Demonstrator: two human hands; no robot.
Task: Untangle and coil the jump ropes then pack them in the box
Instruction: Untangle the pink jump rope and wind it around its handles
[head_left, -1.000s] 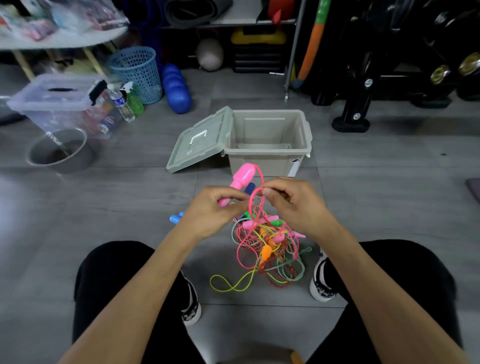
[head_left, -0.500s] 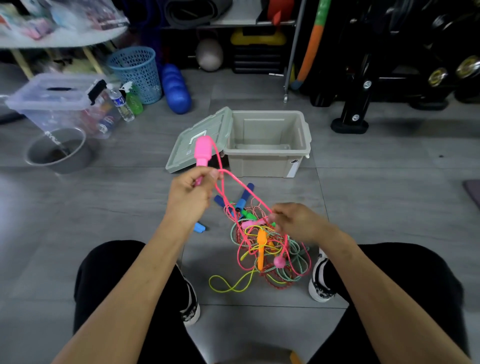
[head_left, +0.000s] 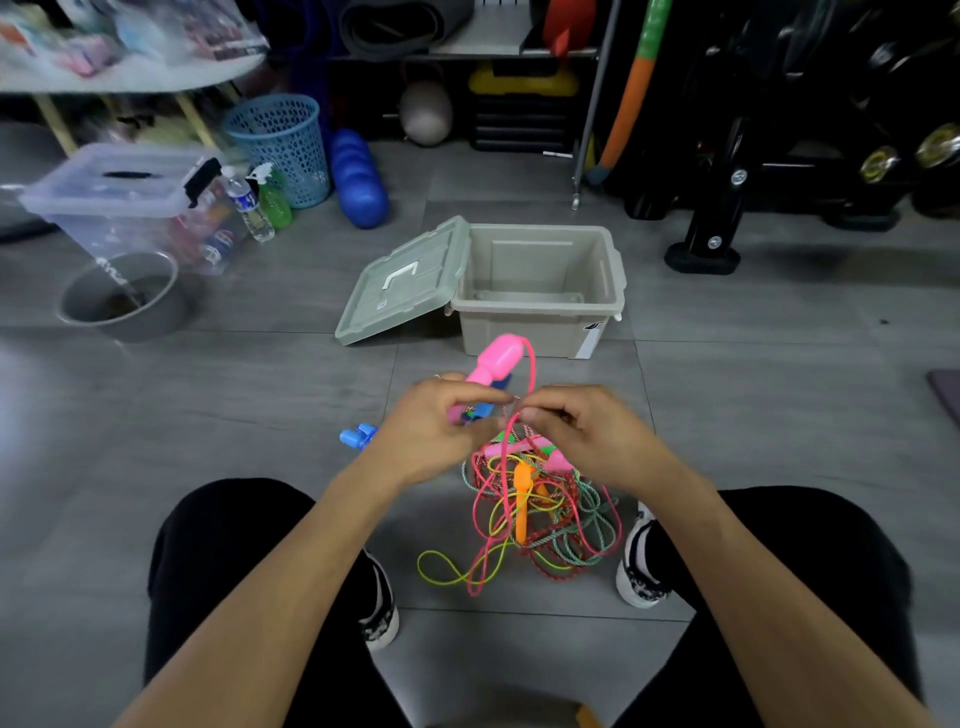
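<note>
Pink handle (head_left: 496, 360) juts toward 1 o'clock out of the left hand (head_left: 434, 426), whose fingers curl round its lower end. Its pink cord (head_left: 531, 374) loops over to the right hand (head_left: 582, 434), pinched between thumb and fingertips. Directly below, at 6 o'clock from the hands, lies the tangle of jump ropes (head_left: 535, 514) on the grey floor (head_left: 753, 395). At 12 o'clock stands the open beige box (head_left: 540, 317), its lid (head_left: 400, 283) leaning at its 9 o'clock side.

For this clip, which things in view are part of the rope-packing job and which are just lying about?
Part of the job:
pink handle, gripped by the left hand
pink cord, pinched by the right hand
rope tangle
box, open
lid

Lying about:
blue basket
clear bin
grey bowl
spray bottle
blue roller
</note>
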